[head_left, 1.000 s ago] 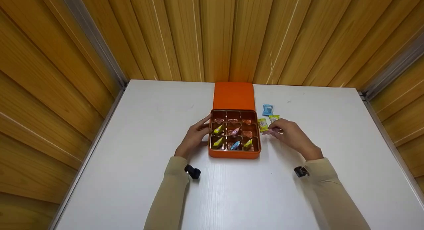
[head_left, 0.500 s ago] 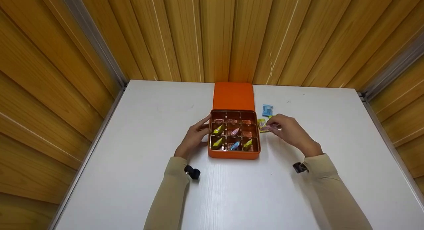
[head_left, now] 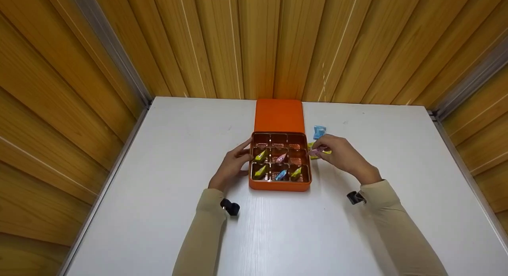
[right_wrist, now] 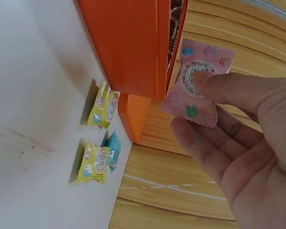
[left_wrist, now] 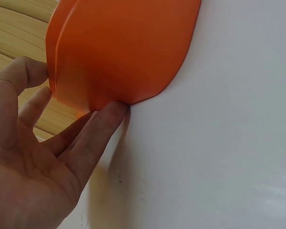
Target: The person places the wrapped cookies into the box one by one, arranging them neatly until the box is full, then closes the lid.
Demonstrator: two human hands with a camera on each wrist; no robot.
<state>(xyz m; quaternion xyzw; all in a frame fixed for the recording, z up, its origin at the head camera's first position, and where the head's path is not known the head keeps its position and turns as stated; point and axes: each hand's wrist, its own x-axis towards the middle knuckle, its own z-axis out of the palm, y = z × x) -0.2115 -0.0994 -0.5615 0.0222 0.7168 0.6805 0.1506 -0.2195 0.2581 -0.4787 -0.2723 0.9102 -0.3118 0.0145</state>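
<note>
An orange tin box (head_left: pixel 280 186) holds a dark tray of small compartments. Wrapped candies stand in its front row and in the left and middle compartments of the middle row; the back row and the middle row's right compartment hold none. My left hand (head_left: pixel 232 166) rests its fingers against the box's left side, fingertips on the orange wall (left_wrist: pixel 119 52) in the left wrist view. Between thumb and fingers, my right hand (head_left: pixel 344 155) pinches a pink wrapped candy (right_wrist: pixel 199 81) at the box's right rim. Two yellow candies (right_wrist: pixel 104 105) lie below that hand, partly hidden in the head view.
Behind the box lies its orange lid (head_left: pixel 279 115), reaching the wood-panelled wall (head_left: pixel 262 41). A blue wrapped candy (head_left: pixel 319 132) is on the white table (head_left: pixel 158 188) right of the lid. Dark cameras (head_left: pixel 230 207) sit at both wrists.
My right hand has lifted the pink candy off the table area beside the yellow ones and moved it left to the box's rim. The left hand and box stay put.
</note>
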